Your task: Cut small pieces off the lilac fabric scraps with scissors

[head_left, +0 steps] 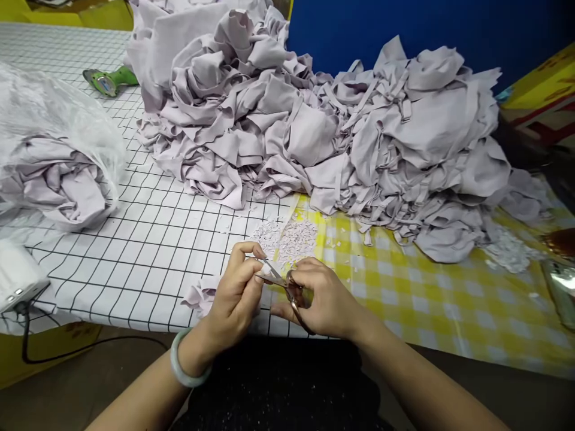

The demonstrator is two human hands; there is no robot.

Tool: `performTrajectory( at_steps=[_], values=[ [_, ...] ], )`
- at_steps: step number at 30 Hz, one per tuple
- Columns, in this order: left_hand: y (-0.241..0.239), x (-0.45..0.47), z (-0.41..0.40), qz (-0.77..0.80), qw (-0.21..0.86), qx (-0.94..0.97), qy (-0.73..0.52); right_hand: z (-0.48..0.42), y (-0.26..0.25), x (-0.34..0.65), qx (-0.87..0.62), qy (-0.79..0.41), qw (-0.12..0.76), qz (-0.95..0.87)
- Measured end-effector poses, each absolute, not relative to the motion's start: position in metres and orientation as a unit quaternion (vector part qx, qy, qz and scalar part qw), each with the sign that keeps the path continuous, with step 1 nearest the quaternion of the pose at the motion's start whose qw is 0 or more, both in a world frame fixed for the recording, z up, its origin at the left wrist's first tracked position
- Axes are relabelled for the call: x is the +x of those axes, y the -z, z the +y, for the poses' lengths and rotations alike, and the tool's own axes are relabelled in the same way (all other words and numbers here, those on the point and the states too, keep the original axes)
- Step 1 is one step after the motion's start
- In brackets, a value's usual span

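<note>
My left hand [236, 293] is closed in a pinch on a small piece of pale lilac fabric [200, 294] at the table's near edge. A jade-coloured bangle [184, 365] circles that wrist. My right hand [326, 299] grips small bronze scissors [287, 288], whose blades point left toward the pinched fabric. Just beyond the hands lies a little heap of tiny fabric snippings [287, 236]. Behind it spreads a large pile of lilac fabric pieces and strips [314, 120].
A clear plastic bag of the same fabric [54, 161] lies at the left. A green tool [110, 79] rests at the back left. A white device with a black cable [18, 278] sits at the near left edge. Grid-patterned cloth [148, 239] and yellow checked cloth [426, 299] cover the table.
</note>
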State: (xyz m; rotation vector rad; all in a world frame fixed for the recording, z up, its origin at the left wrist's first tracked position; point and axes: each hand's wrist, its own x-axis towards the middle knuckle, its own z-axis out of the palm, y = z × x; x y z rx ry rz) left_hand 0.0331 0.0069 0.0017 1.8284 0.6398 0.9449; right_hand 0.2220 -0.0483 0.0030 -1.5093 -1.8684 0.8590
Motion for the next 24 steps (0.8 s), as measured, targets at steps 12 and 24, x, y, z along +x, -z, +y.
performTrajectory(
  at_steps=[12,24],
  values=[
    [0.002,0.042,0.005,0.250,0.486,0.757,-0.359,-0.052,0.006,0.228,-0.567,-0.323,0.321,-0.686],
    [0.004,0.052,0.008,0.227,0.476,0.780,-0.336,-0.062,0.013,0.235,-0.606,-0.340,0.322,-0.642]
  ],
)
